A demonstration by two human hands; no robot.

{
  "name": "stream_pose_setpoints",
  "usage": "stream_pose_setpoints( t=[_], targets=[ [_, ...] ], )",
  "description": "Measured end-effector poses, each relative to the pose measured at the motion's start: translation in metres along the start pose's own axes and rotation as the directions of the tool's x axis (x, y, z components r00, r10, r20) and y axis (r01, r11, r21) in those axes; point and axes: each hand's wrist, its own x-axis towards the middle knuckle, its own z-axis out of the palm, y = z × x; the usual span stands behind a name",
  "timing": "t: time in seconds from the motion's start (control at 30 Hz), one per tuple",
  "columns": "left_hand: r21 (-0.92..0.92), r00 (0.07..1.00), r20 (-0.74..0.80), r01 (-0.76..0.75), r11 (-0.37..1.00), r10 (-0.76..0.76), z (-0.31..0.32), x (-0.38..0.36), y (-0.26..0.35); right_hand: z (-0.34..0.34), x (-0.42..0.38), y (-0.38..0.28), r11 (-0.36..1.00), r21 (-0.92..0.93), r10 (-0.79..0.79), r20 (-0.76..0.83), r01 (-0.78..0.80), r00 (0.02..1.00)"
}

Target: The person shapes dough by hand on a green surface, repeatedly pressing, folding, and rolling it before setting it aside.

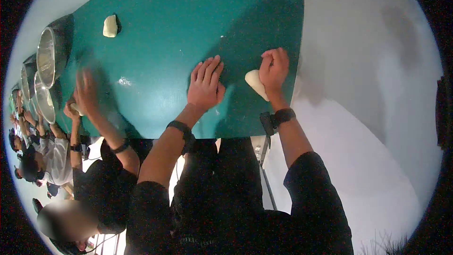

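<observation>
A smooth, pale lump of dough point(255, 84) lies on the green table near its right edge. My right hand point(274, 72) rests against the right side of this dough, its fingers curled and pressed together. To the left, my left hand point(205, 84) lies flat on the table, palm down with the fingers stretched out, holding nothing. A gap of bare table separates it from the dough. Both my wrists wear dark bands.
The green table point(160, 42) bears another dough piece point(110, 26) at the far left and a white smear point(124, 81). Metal bowls point(46, 57) line its left end. A co-worker's hands point(85, 92) work a dough piece there. A pale wall point(349, 66) stands right.
</observation>
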Motion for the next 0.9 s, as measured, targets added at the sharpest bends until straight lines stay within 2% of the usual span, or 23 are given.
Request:
stream_pose_setpoints(
  t=[0.1,0.2,0.3,0.4,0.6,0.7,0.8,0.9],
  targets=[
    [0.014,1.000,-0.008,-0.012,1.000,0.013,-0.002,0.001,0.003,0.005,-0.005,0.001,0.998,-0.038,0.052,-0.068,-0.055,0.996],
    [0.026,1.000,-0.011,-0.003,1.000,0.004,-0.003,0.002,0.003,-0.005,-0.014,-0.030,0.943,0.063,0.328,-0.035,-0.326,0.944],
    [0.031,1.000,-0.018,-0.002,1.000,0.002,0.002,0.002,0.005,-0.003,-0.050,-0.050,0.933,0.165,0.318,0.036,-0.320,0.947],
    [0.035,1.000,-0.024,-0.014,0.999,0.015,0.001,0.001,0.005,-0.013,-0.082,-0.068,0.845,0.341,0.401,0.108,-0.413,0.910],
    [0.039,1.000,-0.013,-0.011,0.999,0.012,-0.004,0.002,0.007,-0.045,-0.085,-0.085,0.864,0.262,0.382,0.213,-0.429,0.899],
    [0.055,1.000,-0.011,-0.016,0.998,0.017,-0.002,0.000,0.008,-0.049,-0.063,-0.100,0.881,0.026,0.446,0.282,-0.472,0.849],
    [0.058,1.000,-0.017,-0.025,0.998,0.026,-0.001,0.002,0.006,-0.039,-0.053,-0.101,0.879,-0.129,0.474,0.335,-0.459,0.814],
    [0.045,1.000,-0.009,-0.020,0.999,0.020,-0.001,0.003,0.005,-0.047,-0.048,-0.096,0.915,0.112,0.311,0.417,-0.388,0.854]
  ],
)
